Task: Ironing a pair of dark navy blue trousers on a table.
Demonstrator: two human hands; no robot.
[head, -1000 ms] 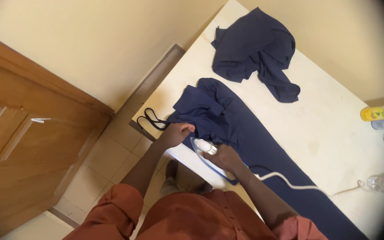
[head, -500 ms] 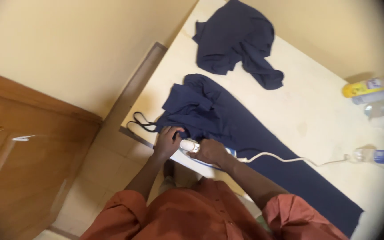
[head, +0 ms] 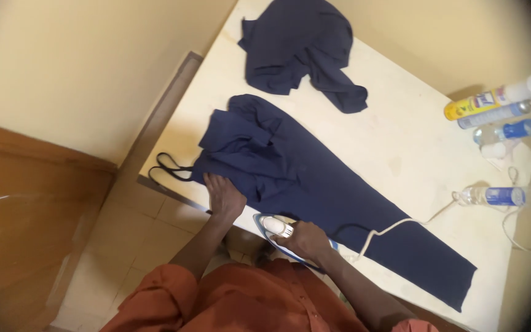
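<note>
Since a second ago the white and blue electric iron (head: 281, 229) has slid back toward the near edge of the pale cream table (head: 413, 141), and the left hand (head: 224, 195) has opened from a bunched grip into a flat press. That hand now lies spread, palm down, on the waist end of the long dark navy trousers (head: 333, 190), just beside the black looped strap (head: 170, 169) hanging over the table edge. The right hand (head: 305, 238) is closed around the iron's handle, its white cord (head: 394, 226) trailing across the cloth. With the fabric pinned flat, the pressing seems to be working along this near edge. A crumpled navy garment (head: 302, 49) lies well apart; a yellow spray can (head: 490, 98) and clear plastic bottles (head: 499, 195) sit at the far side.
</note>
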